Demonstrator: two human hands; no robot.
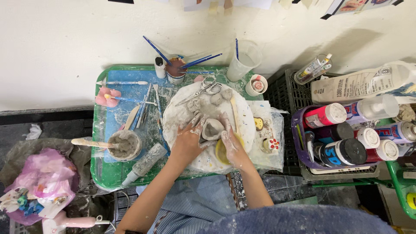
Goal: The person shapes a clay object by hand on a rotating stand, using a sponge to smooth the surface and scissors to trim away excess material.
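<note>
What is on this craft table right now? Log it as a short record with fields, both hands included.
Left hand: clay-smeared, fingers resting against the left side of the small clay cup
Right hand: clay-smeared, cupping the clay cup's right side
Work surface: round white board on a green tray
On the board: scissors, loose clay lumps
Left of board: tub of grey slip with a stick in it
Behind: paint cup with blue brushes
Right: crate of paint bottles
</note>
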